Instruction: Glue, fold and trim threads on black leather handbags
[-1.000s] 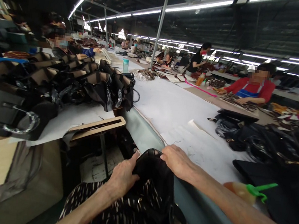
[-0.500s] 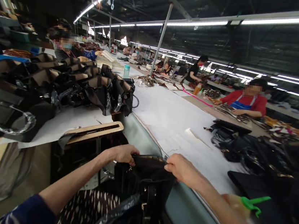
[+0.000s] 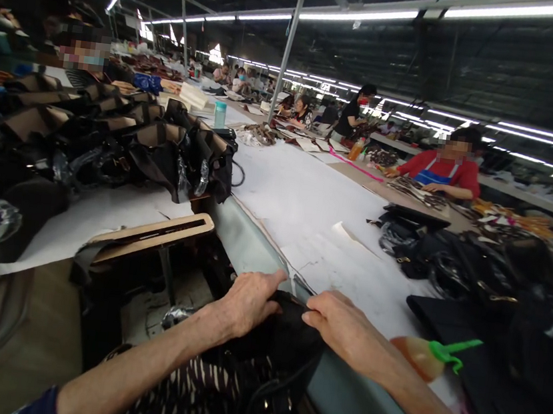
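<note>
A black handbag [image 3: 284, 349] with gold-coloured hardware rests at my lap, its top edge up against the table's front side. My left hand [image 3: 255, 302] is at the left part of that top edge, thumb and fingers closed around it, with the index finger stretched forward along the rim. My right hand [image 3: 336, 318] pinches the same rim a short way to the right. The bag's lower part is dark and partly hidden by my left forearm. Beneath it shows dark cloth with pale spots [image 3: 173, 389].
Black bags with wrapped handles [image 3: 163, 146] crowd the left table. A slotted wooden form [image 3: 156, 236] juts out beside me. At right lie more black bags [image 3: 471, 264] and a bottle with a green nozzle [image 3: 419, 357]. A co-worker in red [image 3: 443, 167] sits across the white tabletop [image 3: 298, 196].
My left hand has slid right along the bag's rim, closer to my right hand, and its index finger now extends. The view has turned slightly to the right and down.
</note>
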A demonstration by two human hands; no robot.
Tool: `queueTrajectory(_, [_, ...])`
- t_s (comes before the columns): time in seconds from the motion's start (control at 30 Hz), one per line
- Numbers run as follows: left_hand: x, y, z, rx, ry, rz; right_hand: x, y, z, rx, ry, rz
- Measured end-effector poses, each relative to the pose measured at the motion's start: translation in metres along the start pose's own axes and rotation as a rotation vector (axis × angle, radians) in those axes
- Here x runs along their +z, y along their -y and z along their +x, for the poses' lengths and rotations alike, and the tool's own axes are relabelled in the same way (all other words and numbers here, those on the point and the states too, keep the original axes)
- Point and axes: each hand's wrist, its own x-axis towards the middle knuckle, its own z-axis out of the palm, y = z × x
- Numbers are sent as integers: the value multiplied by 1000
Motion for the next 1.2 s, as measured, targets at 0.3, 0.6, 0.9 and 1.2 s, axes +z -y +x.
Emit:
queueTrajectory(0.3, [0,0,11,82,142,-448,3,-7,-8,-4,26,15])
queueTrajectory(0.6, [-3,-5,19,-3,153,-536,-2,-7,-9,6,61,25])
queueTrajectory(0.9, [0,-4,15,135,96,-376,-1,-7,-10,-29,54,14])
queueTrajectory(1.2, [4,-15,13,60,38,-197,-3,5,-8,15,57,-198])
